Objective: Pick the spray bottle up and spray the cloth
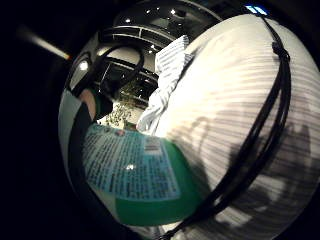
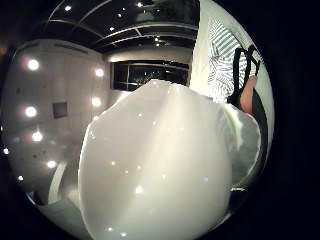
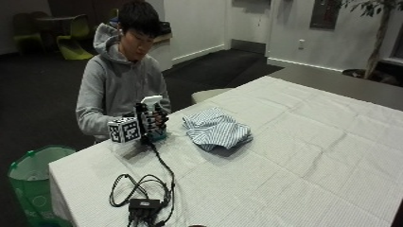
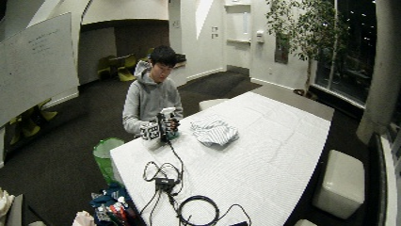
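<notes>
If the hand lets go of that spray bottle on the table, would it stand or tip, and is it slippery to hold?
The spray bottle stands upright in the gloved right hand; being tall and narrow with a trigger head on top, it probably tips easily if nudged. Its glossy white body looks smooth, so likely somewhat slippery. It appears rigid, unlike the crumpled striped cloth beside it.

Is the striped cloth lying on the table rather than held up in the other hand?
Yes: in the outside view the striped cloth lies crumpled on the white table, beside the spray bottle that the gloved right hand grips.

Dim room, ceiling spotlights glare, palm views warped and dark-edged
</notes>
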A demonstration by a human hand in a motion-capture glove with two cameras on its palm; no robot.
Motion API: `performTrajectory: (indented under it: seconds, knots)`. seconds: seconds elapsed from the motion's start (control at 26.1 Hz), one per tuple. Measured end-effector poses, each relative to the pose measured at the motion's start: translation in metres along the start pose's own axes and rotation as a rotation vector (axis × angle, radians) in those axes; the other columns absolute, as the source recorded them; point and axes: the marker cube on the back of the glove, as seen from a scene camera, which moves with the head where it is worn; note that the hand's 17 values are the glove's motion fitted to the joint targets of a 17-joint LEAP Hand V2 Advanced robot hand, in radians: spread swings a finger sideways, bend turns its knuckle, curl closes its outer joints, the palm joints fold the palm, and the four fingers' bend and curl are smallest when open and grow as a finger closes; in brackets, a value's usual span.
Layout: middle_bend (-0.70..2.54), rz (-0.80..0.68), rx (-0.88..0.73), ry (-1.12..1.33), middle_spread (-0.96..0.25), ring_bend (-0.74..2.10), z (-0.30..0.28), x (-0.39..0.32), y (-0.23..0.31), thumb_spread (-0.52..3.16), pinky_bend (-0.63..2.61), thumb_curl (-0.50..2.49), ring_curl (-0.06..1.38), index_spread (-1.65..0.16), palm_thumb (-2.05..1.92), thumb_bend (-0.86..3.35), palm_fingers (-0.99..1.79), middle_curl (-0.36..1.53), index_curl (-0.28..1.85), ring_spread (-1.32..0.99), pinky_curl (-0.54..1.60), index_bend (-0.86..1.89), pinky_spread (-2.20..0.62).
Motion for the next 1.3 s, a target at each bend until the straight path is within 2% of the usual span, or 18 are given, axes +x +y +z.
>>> performTrajectory:
  seconds: [0.42,0.88,1.11,1.3]
  knots:
    - [0.46,-0.001,0.063,0.09,-0.14,0.39,0.029,-0.012,-0.034,0.51,0.33,0.55,0.36,-0.22,0.96,-0.03,1.37,0.44,0.46,-0.19,0.35,0.38,-0.19]
    - [0.49,-0.026,-0.26,0.563,-0.15,0.43,0.067,-0.103,-0.125,0.38,0.38,0.62,0.39,-0.22,0.96,-0.03,1.39,0.46,0.5,-0.2,0.37,0.43,-0.27]
    - [0.5,-0.015,-0.382,0.782,-0.15,0.43,0.098,-0.133,-0.151,0.33,0.39,0.64,0.4,-0.22,0.95,-0.03,1.38,0.47,0.51,-0.2,0.38,0.44,-0.28]
    - [0.51,-0.021,-0.474,1.014,-0.15,0.44,0.121,-0.127,-0.156,0.3,0.39,0.66,0.41,-0.22,0.95,-0.04,1.38,0.47,0.52,-0.2,0.38,0.45,-0.28]
